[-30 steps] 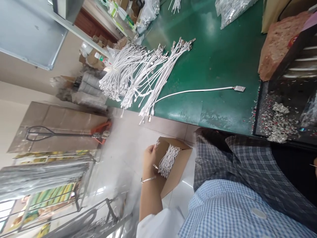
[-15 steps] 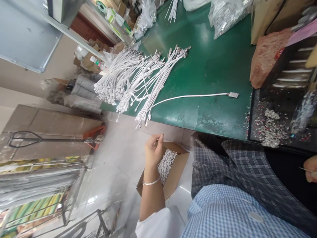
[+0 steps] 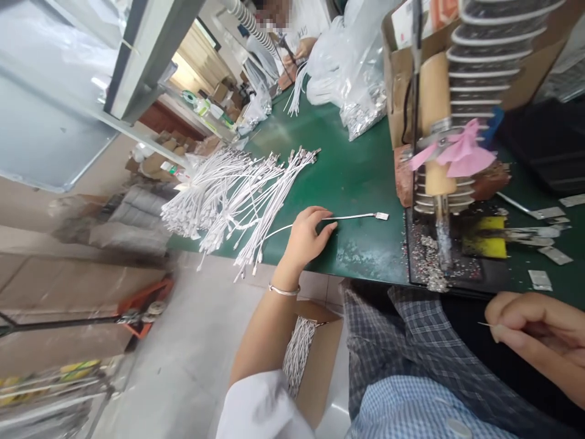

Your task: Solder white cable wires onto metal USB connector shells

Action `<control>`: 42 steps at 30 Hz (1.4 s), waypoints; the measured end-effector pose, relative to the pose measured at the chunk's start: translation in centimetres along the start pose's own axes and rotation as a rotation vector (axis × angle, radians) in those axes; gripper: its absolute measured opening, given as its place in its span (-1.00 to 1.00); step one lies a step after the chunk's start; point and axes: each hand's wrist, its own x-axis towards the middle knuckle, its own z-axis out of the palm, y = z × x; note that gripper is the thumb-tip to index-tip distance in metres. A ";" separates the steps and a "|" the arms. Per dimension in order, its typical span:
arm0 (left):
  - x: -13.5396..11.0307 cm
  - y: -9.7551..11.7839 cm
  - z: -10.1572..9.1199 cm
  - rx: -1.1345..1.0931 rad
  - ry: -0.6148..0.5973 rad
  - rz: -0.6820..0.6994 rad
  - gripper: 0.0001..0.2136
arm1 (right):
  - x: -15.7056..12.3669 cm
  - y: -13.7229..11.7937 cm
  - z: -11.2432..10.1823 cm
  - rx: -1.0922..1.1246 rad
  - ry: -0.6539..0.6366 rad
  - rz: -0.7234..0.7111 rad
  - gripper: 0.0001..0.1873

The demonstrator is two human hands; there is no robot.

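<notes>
A single white cable (image 3: 351,217) lies along the green table, with a flat silvery connector (image 3: 382,216) at its right end. My left hand (image 3: 311,236) is over the middle of this cable, thumb and fingers apart on either side of it. Whether the fingertips touch it, I cannot tell. To the left, piles of similar white cables (image 3: 219,195) reach past the table edge. At the lower right my right hand (image 3: 539,335) pinches a thin wire (image 3: 485,324), whose short tip sticks out between thumb and forefinger.
A soldering iron (image 3: 437,122) with a pink ribbon rests in a coil holder above a tray of solder bits (image 3: 427,250). Loose connectors (image 3: 540,280) lie at right. Below the table stands a carton (image 3: 326,353) of white cables. Plastic bags (image 3: 361,110) and another person's hand (image 3: 305,47) are farther back.
My left hand has moved up from above the carton to the single cable on the table, its fingers opening. My right hand has come farther into view, and the view has swung right.
</notes>
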 end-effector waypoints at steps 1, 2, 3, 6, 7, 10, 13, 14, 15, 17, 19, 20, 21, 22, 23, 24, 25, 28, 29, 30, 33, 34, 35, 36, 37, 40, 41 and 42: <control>0.7 0.8 0.4 -0.016 -0.022 0.025 -0.86 | 0.2 -0.1 -0.2 0.008 -0.076 -0.004 -0.82; 1.4 1.5 0.9 -0.032 -0.040 0.046 -0.87 | 0.4 -0.1 -0.4 0.013 -0.141 -0.006 -0.81; 2.0 2.1 1.3 -0.044 -0.055 0.062 -0.88 | 0.5 -0.2 -0.6 0.015 -0.175 -0.009 -0.80; 3.3 3.2 2.7 -0.058 -0.081 0.081 -0.97 | 0.7 -0.4 -0.8 0.018 -0.180 -0.020 -0.78; 3.5 3.4 3.0 -0.057 -0.083 0.080 -0.96 | 0.7 -0.4 -0.8 0.025 -0.179 -0.027 -0.79; 2.8 4.1 2.9 -0.061 -0.082 0.077 -0.87 | 0.6 -0.4 -0.7 0.038 -0.169 -0.041 -0.80; 0.3 5.9 1.3 -0.097 -0.079 0.092 -0.89 | 0.6 -0.5 -0.6 0.053 -0.178 -0.049 -0.80; -0.8 6.8 0.7 -0.122 -0.074 0.097 -0.92 | 0.6 -0.5 -0.7 0.056 -0.181 -0.051 -0.80; -1.9 7.7 0.2 -0.168 -0.073 0.092 -0.94 | 0.6 -0.5 -0.7 0.057 -0.184 -0.053 -0.80; -4.1 9.7 -0.5 -0.231 -0.085 0.134 -0.93 | 0.6 -0.6 -0.8 0.057 -0.184 -0.064 -0.81; -5.8 11.5 -0.3 -0.266 -0.113 0.198 -0.96 | 0.7 -0.8 -0.9 0.045 -0.180 -0.103 -0.84; -6.4 12.2 0.0 -0.274 -0.114 0.226 -0.97 | 0.8 -0.9 -0.9 0.024 -0.173 -0.134 -0.85; -6.8 12.8 0.5 -0.279 -0.104 0.247 -0.95 | 0.9 -1.0 -0.9 -0.005 -0.171 -0.166 -0.87; -7.2 13.3 1.1 -0.283 -0.083 0.258 -0.93 | 0.9 -1.2 -0.9 -0.037 -0.172 -0.199 -0.88; -7.4 13.6 1.7 -0.287 -0.056 0.261 -0.92 | 1.0 -1.3 -0.9 -0.069 -0.173 -0.228 -0.88; -7.5 13.9 2.3 -0.292 -0.029 0.256 -0.92 | 1.1 -1.6 -0.9 -0.094 -0.169 -0.251 -0.88; -7.6 14.2 2.9 -0.295 -0.006 0.244 -0.91 | 1.1 -1.8 -0.8 -0.115 -0.162 -0.270 -0.86; -7.5 14.7 4.1 -0.319 0.036 0.210 -0.90 | 1.1 -2.6 -0.5 -0.193 -0.136 -0.316 -0.82; -7.4 14.9 4.3 -0.331 0.045 0.204 -0.90 | 1.1 -2.8 -0.3 -0.228 -0.130 -0.317 -0.82; -7.4 15.0 4.4 -0.340 0.052 0.197 -0.90 | 1.2 -3.0 -0.1 -0.264 -0.128 -0.311 -0.83; -7.3 15.2 4.6 -0.356 0.065 0.177 -0.90 | 1.5 -3.3 0.4 -0.339 -0.114 -0.291 -0.85; -7.2 15.2 4.7 -0.360 0.070 0.172 -0.91 | 1.6 -3.2 0.5 -0.346 -0.104 -0.305 -0.85; -7.2 15.2 4.7 -0.364 0.074 0.169 -0.91 | 1.7 -3.2 0.6 -0.347 -0.090 -0.333 -0.85; -7.2 15.2 4.7 -0.368 0.081 0.166 -0.92 | 1.8 -3.1 0.7 -0.346 -0.072 -0.362 -0.85; -7.2 15.2 4.8 -0.369 0.088 0.161 -0.92 | 1.9 -3.0 0.7 -0.349 -0.049 -0.392 -0.84; -7.0 15.1 4.9 -0.359 0.115 0.133 -0.93 | 2.1 -2.8 0.7 -0.395 -0.015 -0.449 -0.82; -6.9 15.1 5.0 -0.355 0.123 0.123 -0.94 | 2.1 -2.8 0.7 -0.409 -0.017 -0.455 -0.81; -6.8 15.2 5.0 -0.352 0.130 0.116 -0.94 | 2.1 -2.7 0.7 -0.419 -0.025 -0.460 -0.80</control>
